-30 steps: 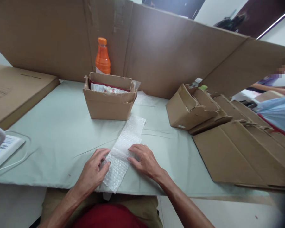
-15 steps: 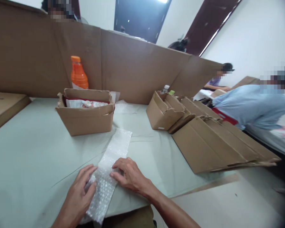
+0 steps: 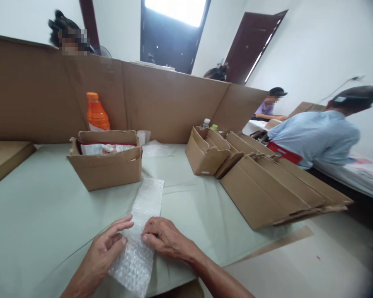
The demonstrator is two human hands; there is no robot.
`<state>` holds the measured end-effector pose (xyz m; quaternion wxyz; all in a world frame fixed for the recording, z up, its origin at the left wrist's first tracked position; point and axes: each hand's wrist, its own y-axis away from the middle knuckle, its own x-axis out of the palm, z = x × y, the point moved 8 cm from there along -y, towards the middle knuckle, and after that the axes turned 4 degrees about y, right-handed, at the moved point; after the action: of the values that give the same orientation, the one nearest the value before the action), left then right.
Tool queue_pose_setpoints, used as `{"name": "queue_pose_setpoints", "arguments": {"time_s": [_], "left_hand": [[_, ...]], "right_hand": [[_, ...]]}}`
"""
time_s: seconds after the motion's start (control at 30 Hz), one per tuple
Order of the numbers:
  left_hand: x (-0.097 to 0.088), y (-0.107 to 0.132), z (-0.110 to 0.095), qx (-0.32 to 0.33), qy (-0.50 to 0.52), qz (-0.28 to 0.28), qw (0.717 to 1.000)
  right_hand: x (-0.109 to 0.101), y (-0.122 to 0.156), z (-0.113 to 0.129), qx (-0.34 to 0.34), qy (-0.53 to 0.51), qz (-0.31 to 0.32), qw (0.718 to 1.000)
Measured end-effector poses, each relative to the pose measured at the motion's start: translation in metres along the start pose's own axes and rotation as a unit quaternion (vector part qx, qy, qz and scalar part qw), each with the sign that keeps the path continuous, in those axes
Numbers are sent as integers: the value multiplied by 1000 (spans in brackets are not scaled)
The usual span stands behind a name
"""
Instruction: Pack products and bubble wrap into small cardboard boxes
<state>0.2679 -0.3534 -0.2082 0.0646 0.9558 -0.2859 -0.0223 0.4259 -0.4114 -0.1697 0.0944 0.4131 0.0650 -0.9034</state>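
A long strip of bubble wrap (image 3: 143, 231) lies on the pale green table (image 3: 43, 215), running from the near edge toward an open cardboard box (image 3: 107, 165). My left hand (image 3: 104, 250) rests on the strip's left side with fingers curled over its edge. My right hand (image 3: 164, 239) lies on the strip's right side, fingers bent and pressing down. The two hands almost touch over the wrap. The box holds a white and red packet.
An orange bottle (image 3: 97, 112) stands behind the box against a tall cardboard wall (image 3: 174, 103). Folded and flat cardboard boxes (image 3: 267, 182) are stacked at the right. A flat carton (image 3: 3, 157) lies far left. A person in a light blue shirt (image 3: 313, 136) sits at right; others farther back.
The view has swung up and to the right, showing more of the room and people. My hands stay on the bubble wrap and have drawn closer together.
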Motion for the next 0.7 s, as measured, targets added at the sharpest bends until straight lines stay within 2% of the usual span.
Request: {"name": "queue_pose_setpoints", "arguments": {"time_s": [0.07, 0.2, 0.27, 0.33, 0.4, 0.47, 0.53, 0.6, 0.7], "left_hand": [[4, -5, -5, -40, 24, 10, 999], [9, -14, -5, -91, 143, -16, 985], [10, -18, -7, -89, 199, -39, 975], [11, -20, -9, -90, 229, -58, 967], [12, -21, -9, -91, 242, -68, 964], [11, -21, -8, -88, 240, -74, 964], [12, -22, -6, -84, 233, -74, 966], [14, -22, -5, -79, 225, -74, 968], [16, -20, -6, -74, 210, -78, 972]], "right_hand": [[-1, 0, -1, -2, -4, -2, 1000], [-9, 3, -9, 11, -63, -29, 998], [-20, 9, -18, 36, -97, -89, 991], [-35, 22, -23, 51, -95, -183, 977], [-48, 39, -20, 45, -55, -268, 961], [-51, 53, -6, 9, 0, -305, 952], [-44, 59, 12, -41, 50, -292, 954], [-28, 56, 25, -71, 99, -232, 965], [-1, 42, 24, -55, 189, -133, 971]]}}
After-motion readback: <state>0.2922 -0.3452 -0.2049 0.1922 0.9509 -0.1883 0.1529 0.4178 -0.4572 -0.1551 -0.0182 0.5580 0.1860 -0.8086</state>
